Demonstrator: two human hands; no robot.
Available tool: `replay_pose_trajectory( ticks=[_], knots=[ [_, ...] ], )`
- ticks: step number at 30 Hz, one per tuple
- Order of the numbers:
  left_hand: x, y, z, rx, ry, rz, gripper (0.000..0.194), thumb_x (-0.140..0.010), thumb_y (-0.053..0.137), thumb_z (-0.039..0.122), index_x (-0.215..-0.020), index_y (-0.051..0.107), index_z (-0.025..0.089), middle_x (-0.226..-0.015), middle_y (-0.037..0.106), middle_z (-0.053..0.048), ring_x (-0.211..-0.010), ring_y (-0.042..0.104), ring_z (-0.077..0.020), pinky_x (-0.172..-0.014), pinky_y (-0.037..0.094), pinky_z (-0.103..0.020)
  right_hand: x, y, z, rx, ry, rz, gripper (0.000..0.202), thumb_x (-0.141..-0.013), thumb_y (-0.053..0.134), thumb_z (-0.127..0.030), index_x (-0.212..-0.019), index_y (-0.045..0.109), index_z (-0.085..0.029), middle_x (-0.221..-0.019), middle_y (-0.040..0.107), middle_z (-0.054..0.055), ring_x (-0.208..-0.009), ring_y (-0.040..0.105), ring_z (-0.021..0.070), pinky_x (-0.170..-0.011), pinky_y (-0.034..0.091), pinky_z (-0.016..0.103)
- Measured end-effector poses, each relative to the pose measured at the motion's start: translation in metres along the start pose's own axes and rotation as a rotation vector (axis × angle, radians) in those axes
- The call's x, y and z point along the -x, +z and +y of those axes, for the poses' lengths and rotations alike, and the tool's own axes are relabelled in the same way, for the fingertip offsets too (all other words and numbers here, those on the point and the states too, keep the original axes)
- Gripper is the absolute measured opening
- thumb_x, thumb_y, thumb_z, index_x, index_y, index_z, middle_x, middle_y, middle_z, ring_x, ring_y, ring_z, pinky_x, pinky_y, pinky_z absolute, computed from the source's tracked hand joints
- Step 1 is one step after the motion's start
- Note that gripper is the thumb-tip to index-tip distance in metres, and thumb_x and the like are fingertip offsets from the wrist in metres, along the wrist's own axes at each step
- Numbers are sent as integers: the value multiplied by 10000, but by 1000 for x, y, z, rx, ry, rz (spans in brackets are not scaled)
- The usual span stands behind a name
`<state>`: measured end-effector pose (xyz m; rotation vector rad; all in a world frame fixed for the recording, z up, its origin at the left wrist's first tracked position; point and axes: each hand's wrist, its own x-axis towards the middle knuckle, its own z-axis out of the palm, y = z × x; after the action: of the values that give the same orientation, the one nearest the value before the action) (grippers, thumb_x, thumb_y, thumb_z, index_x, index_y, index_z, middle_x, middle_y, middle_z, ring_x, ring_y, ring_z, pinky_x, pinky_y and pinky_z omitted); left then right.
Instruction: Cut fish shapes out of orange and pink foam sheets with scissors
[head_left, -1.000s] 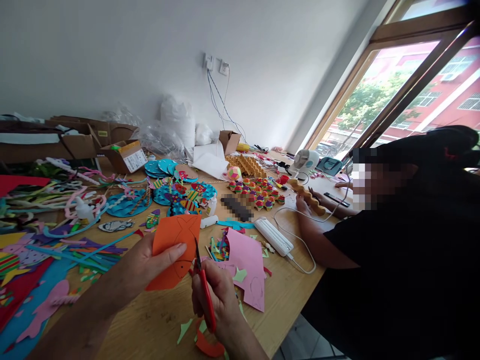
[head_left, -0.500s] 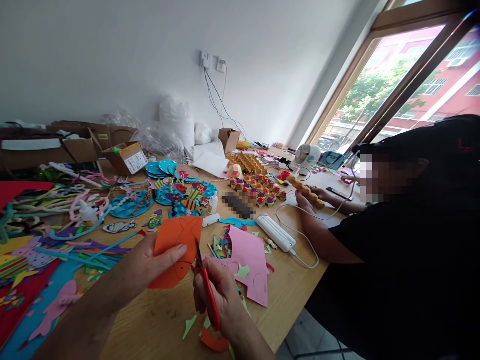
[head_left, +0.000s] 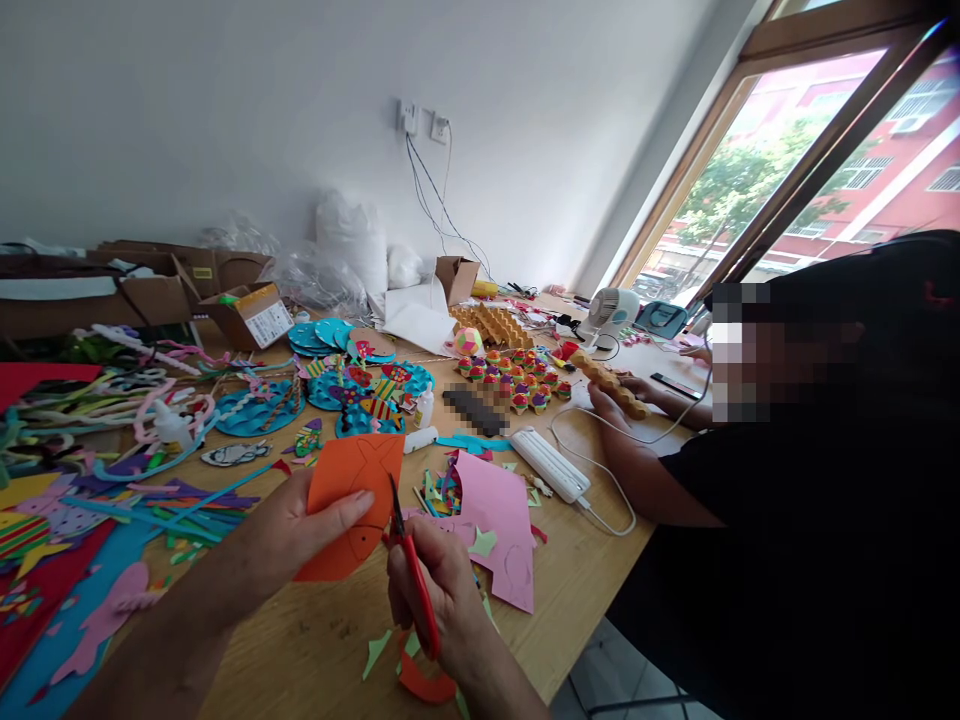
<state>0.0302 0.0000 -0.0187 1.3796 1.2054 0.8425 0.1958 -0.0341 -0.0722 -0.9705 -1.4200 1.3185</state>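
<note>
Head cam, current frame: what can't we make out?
All head view:
Left hand: all fingers but the thumb hidden behind the orange paper.
Fish outline: middle covered by the thumb.
Right hand: exact finger placement in the scissors, hidden by the hand itself.
Dark item on the table: masked by pixelation.
Box label: print too small.
Red sheet: cut off by the left edge.

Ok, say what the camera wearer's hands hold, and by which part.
The left hand holds the orange sheet by its left side, thumb across the front; the right hand holds scissors by their red handles.
</note>
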Motion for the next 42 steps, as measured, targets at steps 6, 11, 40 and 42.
replay_pose_trajectory(
  ticks=[6,11,40,42],
  knots=[
    [2,-2,2,61,-13,1,272,-723,688,473,-872,672,246,-806,751,22,-769,686,-219,-648,541,-243,1,-3,4,-3,16,-24,306,-886,541,-361,-646,451,-194,-432,430,-75,-355,357,56,-348,259,147],
    [3,-4,9,23,-53,-10,268,-706,691,453,-873,694,243,-793,755,2,-759,694,-243,-635,545,-265,2,-7,3,49,-8,-35,280,-878,528,-280,-629,425,-203,-440,424,-76,-364,373,61,-357,271,151],
    [-11,9,19,64,-114,154,346,-578,740,442,-813,682,195,-642,700,3,-568,626,-191,-506,473,-244,-11,-13,-2,84,29,-56,213,-856,492,-224,-651,440,-198,-472,462,-60,-398,404,72,-401,319,158],
    [-12,8,18,42,-125,127,356,-560,745,452,-797,685,193,-640,700,1,-561,621,-191,-495,469,-242,-12,-13,-1,78,38,-59,203,-862,492,-228,-665,455,-194,-471,459,-63,-398,406,72,-399,318,157]
  ],
)
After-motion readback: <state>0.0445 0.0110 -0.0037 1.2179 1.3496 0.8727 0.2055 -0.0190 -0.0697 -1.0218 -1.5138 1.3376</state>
